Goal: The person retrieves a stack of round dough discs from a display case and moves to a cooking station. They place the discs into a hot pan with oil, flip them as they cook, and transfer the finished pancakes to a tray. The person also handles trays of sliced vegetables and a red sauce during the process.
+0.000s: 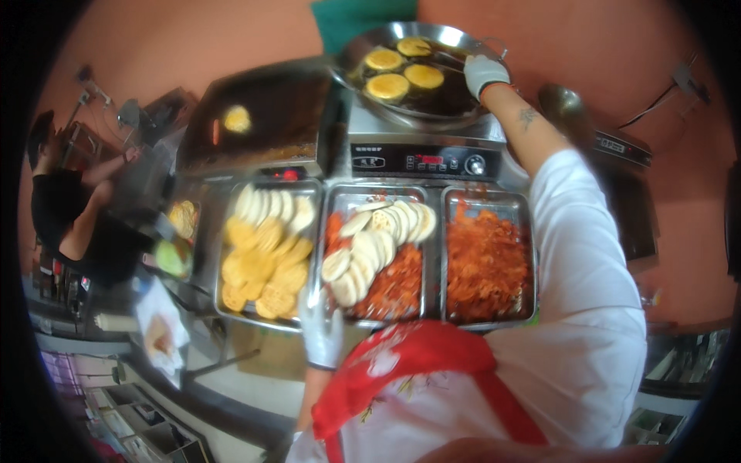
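My gloved right hand [486, 74] is closed on the handle of a metal tool [448, 59] at the right side of a wide steel pan [347, 75]. The tool's tip reaches one of several golden round cakes [424, 76] in dark oil. My gloved left hand [320, 330] is at the near edge between the left tray [318, 202] and the middle tray [428, 289], fingers apart; whether it touches them cannot be told. White flatbreads [370, 249] lie over shredded orange-red filling [399, 283] in the middle tray. Yellow flatbreads [260, 260] and white ones fill the left tray.
A flat griddle [278, 110] at the left holds an egg [237, 119] and a sausage [216, 132]. The right tray [532, 254] holds more red filling. The pan sits on an induction cooker [425, 162]. A person in black [75, 214] stands at far left. An empty wok [564, 107] is at right.
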Demonstrator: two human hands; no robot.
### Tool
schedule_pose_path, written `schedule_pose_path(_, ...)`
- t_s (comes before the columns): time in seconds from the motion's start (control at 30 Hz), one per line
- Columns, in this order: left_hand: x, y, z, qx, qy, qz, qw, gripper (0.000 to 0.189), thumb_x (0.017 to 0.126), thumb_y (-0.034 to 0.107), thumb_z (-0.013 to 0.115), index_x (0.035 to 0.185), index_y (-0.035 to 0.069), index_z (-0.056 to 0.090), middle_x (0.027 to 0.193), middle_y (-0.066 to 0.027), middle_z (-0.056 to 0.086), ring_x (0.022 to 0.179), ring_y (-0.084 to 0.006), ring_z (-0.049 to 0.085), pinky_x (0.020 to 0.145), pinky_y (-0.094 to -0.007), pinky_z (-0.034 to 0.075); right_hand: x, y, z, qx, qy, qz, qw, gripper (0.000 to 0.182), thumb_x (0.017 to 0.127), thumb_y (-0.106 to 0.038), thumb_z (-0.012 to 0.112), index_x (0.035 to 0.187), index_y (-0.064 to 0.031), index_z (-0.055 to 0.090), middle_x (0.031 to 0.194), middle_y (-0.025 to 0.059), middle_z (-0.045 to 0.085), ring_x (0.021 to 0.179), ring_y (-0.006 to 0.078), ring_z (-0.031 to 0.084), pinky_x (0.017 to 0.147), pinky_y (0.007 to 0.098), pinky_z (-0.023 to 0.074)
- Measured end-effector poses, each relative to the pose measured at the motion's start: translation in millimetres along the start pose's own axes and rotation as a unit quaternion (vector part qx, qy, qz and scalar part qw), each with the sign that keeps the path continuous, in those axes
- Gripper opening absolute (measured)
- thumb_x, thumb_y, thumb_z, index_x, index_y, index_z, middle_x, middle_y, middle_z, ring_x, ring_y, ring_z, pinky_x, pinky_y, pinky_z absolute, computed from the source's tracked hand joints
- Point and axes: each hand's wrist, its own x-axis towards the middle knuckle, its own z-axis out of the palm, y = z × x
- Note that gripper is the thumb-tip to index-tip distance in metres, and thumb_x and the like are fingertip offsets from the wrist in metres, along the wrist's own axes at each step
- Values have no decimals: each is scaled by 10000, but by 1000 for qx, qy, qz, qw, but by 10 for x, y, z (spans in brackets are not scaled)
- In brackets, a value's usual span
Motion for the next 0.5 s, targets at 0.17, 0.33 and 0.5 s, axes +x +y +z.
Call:
schedule_pose_path(0.17,-95,-45,25,-6,14,-20,1000,541,873,38,675,1400,42,555,1374,-301,502,1236,-482,529,1063,-547,429,103,407,11,116,-115,4,987,316,922,-96,571,1167,8,742,1193,247,723,1112,417,705,948,481,561)
schedule_pose_path(0.33,-161,-72,57,4,2,-43,999,562,888,71,688,1430,39,540,1483,-326,435,1340,-509,472,1121,-547,398,-16,908,45,470,-280,149,824,162,954,-134,648,1018,-17,740,774,137,644,645,200,631,527,332,510)
schedule_pose_path(0.5,-178,-106,83,0,-2,-38,999,563,900,74,694,1439,40,538,1506,-337,407,1361,-512,456,1133,-547,390,-189,1041,-50,402,-232,160,871,186,949,-156,659,1034,-6,729,783,140,652,651,207,636,547,341,510)
